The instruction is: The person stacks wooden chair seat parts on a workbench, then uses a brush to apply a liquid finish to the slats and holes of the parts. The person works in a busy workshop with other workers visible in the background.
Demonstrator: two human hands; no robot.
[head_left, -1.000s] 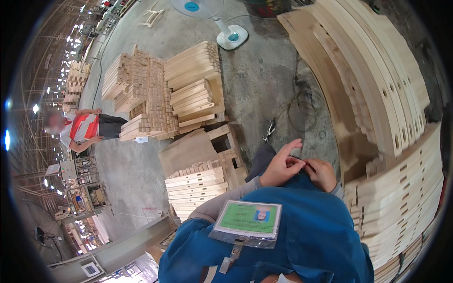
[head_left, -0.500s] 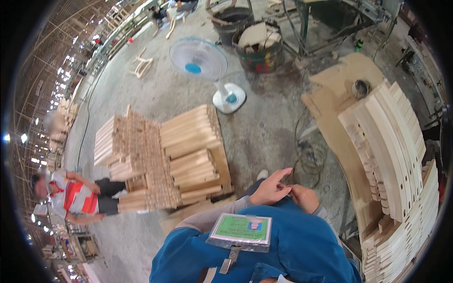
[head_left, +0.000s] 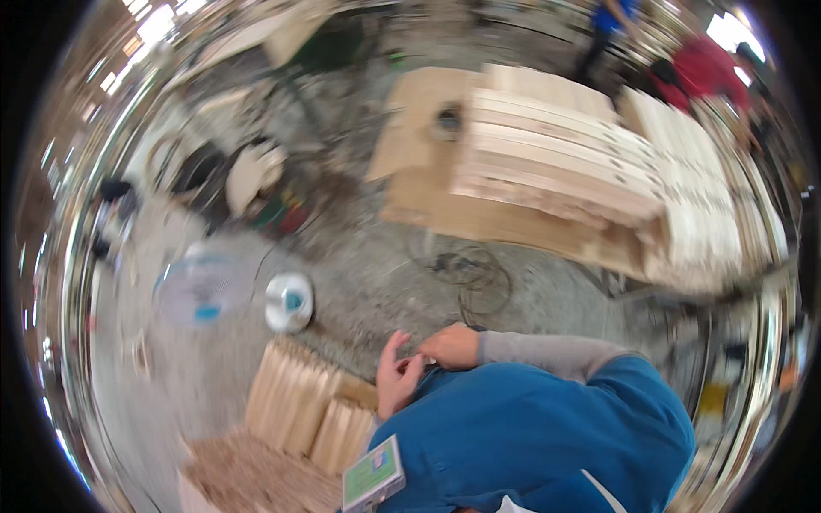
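In front of my blue-clad torso, my left hand (head_left: 398,378) has its thumb and fingers apart, and no object shows in it. My right hand (head_left: 453,347) meets it, the fingers curled in beside the left fingertips; whatever they pinch, if anything, is hidden. Neither hand touches the wood. Nearest the left hand lies a stack of pale wooden pieces (head_left: 295,398) at lower left. Beyond the right hand, curved wooden parts (head_left: 556,145) are piled on a cardboard-covered table (head_left: 419,192). An ID badge (head_left: 374,473) hangs at my chest.
A standing fan (head_left: 289,303) is on the concrete floor at left, near a bin of wood scraps (head_left: 256,179). Coiled cable (head_left: 483,282) lies on the floor ahead. At upper right are a person in red (head_left: 705,73) and another in blue (head_left: 613,17).
My view has swung to the right, with blur. The table of curved parts now sits ahead, and the fan and wood stack have shifted left. My hands remain together.
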